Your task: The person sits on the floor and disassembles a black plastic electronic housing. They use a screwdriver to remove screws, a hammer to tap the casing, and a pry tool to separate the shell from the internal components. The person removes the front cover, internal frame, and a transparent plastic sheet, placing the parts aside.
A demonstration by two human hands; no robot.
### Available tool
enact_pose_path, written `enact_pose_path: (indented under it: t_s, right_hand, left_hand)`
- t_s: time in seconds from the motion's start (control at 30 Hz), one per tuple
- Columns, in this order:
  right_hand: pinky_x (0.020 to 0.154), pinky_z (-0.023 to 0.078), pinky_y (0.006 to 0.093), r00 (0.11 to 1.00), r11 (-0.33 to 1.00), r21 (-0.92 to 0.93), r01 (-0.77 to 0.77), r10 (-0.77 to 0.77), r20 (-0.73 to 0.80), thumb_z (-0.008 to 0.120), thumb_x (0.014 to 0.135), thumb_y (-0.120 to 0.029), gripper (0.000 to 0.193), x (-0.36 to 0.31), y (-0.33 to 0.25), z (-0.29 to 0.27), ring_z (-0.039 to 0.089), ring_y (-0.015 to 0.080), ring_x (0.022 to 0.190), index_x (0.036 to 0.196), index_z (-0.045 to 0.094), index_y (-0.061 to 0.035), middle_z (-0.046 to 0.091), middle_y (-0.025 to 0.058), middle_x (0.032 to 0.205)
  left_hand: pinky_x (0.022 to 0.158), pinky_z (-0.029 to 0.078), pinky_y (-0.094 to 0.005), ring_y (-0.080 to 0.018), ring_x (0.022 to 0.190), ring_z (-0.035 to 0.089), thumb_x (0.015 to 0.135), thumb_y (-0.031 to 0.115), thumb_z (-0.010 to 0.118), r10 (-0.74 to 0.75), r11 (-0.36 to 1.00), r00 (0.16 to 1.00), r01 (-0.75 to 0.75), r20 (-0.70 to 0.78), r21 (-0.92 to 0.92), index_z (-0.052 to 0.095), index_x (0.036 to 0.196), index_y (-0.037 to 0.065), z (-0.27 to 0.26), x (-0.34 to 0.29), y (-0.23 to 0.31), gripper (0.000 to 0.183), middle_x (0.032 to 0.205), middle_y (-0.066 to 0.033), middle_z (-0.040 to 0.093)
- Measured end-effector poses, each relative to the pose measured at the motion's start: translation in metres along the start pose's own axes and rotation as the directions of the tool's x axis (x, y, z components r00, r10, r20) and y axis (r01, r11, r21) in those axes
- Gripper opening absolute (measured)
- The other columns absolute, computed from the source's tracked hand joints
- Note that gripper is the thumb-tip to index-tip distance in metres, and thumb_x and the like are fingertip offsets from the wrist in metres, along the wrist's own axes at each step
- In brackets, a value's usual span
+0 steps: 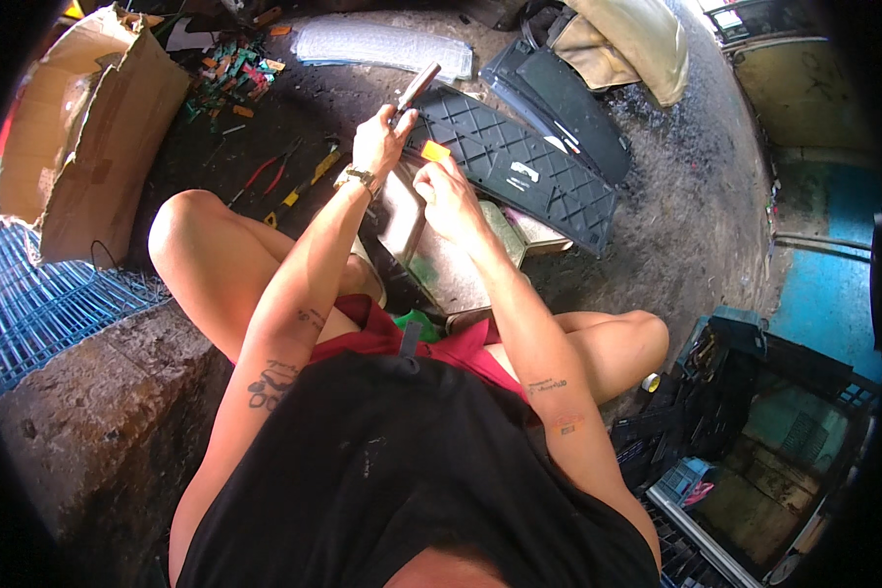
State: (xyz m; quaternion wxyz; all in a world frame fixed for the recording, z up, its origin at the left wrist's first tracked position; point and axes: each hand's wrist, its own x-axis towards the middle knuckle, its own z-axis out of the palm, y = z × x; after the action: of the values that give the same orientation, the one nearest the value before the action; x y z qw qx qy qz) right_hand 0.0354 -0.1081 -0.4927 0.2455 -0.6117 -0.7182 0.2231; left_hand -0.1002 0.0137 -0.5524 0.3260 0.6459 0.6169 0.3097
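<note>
My left hand (pixel 377 145), with a watch at its wrist, is closed around a shiny metal bar-like tool (pixel 419 85) that points up and to the right. Its exact kind is unclear. To the right, the fingers of my right hand (pixel 451 203) are curled, with a small flat orange piece (pixel 435 151) at their tips. Under and beyond both hands lies a black ribbed plastic panel (pixel 529 176) with a pale label. It rests across light, worn tile-like blocks (pixel 451 269) in front of my crossed legs.
A torn cardboard box (pixel 108 127) stands at left above a blue wire rack (pixel 39 304). Red-handled pliers (pixel 282 169) and a yellow-black tool (pixel 309 186) lie nearby. Farther off are small coloured pieces (pixel 230 78), a bubble-wrap roll (pixel 382 49) and dark panels (pixel 559 103).
</note>
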Motion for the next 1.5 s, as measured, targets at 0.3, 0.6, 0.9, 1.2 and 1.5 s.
enact_pose_path:
  t_s: [0.3, 0.6, 0.9, 1.2, 1.5]
  right_hand:
    - [0.078, 0.053, 0.0451, 0.888, 0.923, -0.015, -0.386, 0.367, -0.277, 0.069, 0.095, -0.025, 0.014, 0.018, 0.000, -0.011, 0.068, 0.0327, 0.092, 0.098, 0.073, -0.0113, 0.065, 0.0095, 0.102]
    - [0.074, 0.051, 0.0391, 0.933, 0.955, 0.181, -0.236, 0.274, -0.231, 0.070, 0.091, -0.018, 0.008, 0.004, 0.013, -0.010, 0.067, 0.0273, 0.082, 0.093, 0.070, -0.0112, 0.067, 0.0062, 0.094]
    - [0.073, 0.048, 0.0235, 0.908, 0.520, 0.751, -0.407, 0.321, 0.270, 0.069, 0.099, -0.017, 0.015, -0.066, 0.015, -0.033, 0.057, 0.0072, 0.080, 0.104, 0.067, -0.0031, 0.064, -0.0018, 0.089]
    - [0.072, 0.053, 0.0329, 0.922, 0.895, 0.239, -0.377, 0.338, 0.189, 0.075, 0.090, -0.011, 0.013, -0.132, -0.038, -0.033, 0.064, 0.0167, 0.074, 0.095, 0.068, -0.0016, 0.068, 0.0053, 0.090]
    - [0.067, 0.054, 0.0261, 0.910, 0.811, 0.419, -0.408, 0.396, 0.119, 0.070, 0.094, -0.001, 0.012, -0.158, -0.019, -0.146, 0.065, 0.0083, 0.071, 0.105, 0.071, 0.0022, 0.072, 0.0045, 0.088]
  left_hand:
    - [0.077, 0.057, -0.0435, -0.0397, 0.090, 0.074, 0.095, 0.060, 0.065, -0.048, 0.998, 0.999, 0.049, 0.019, -0.051, 0.070, 0.119, 0.003, -0.003, -0.002, 0.002, 0.061, 0.093, -0.0257, 0.072]
    - [0.078, 0.057, -0.0440, -0.0402, 0.092, 0.073, 0.094, 0.060, 0.066, -0.017, 0.999, 1.000, 0.017, 0.001, -0.035, 0.071, 0.119, 0.004, -0.002, -0.001, 0.000, 0.061, 0.093, -0.0251, 0.073]
    - [0.086, 0.056, -0.0424, -0.0367, 0.101, 0.073, 0.091, 0.063, 0.068, -0.059, 0.990, 0.996, 0.067, 0.068, -0.123, 0.070, 0.123, 0.005, -0.004, 0.001, -0.004, 0.067, 0.103, -0.0240, 0.074]
    - [0.086, 0.056, -0.0437, -0.0389, 0.101, 0.073, 0.090, 0.066, 0.067, -0.103, 0.984, 0.987, 0.120, 0.124, -0.133, 0.070, 0.123, 0.006, -0.006, 0.003, -0.006, 0.069, 0.104, -0.0249, 0.074]
    - [0.095, 0.050, -0.0336, -0.0232, 0.109, 0.069, 0.092, 0.062, 0.068, -0.123, 0.986, 0.985, 0.135, 0.118, -0.102, 0.068, 0.130, 0.001, -0.003, 0.011, -0.018, 0.072, 0.118, -0.0171, 0.075]
